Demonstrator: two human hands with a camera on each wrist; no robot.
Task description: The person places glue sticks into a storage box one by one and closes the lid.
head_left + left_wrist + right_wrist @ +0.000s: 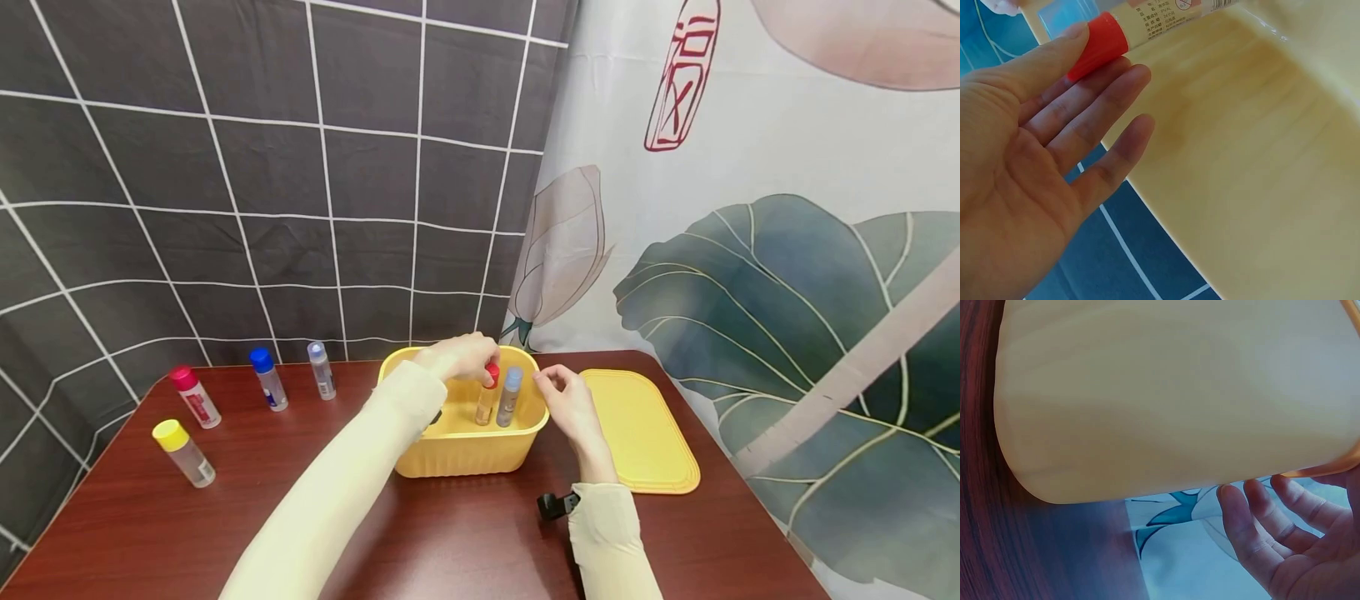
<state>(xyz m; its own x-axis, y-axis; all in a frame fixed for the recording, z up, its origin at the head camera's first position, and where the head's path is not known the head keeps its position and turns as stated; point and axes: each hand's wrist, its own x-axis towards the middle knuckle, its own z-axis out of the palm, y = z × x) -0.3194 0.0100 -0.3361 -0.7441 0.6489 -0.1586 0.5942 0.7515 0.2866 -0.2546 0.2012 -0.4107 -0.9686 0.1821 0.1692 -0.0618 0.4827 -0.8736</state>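
Observation:
A yellow plastic box stands uncovered on the table. My left hand reaches over it, pinching the red cap of a clear glue bottle between thumb and fingers. In the left wrist view this glue bottle has a printed label, and the little finger stands away from it. Beside it in the box is a glue bottle with a light blue cap. At the box's right end my right hand holds the rim; its fingertips touch the outer wall in the right wrist view.
A yellow lid lies flat right of the box. On the left stand several bottles: yellow-capped, pink-capped, blue-capped and clear-capped. Tile-patterned cloth hangs behind the table, floral cloth at the right.

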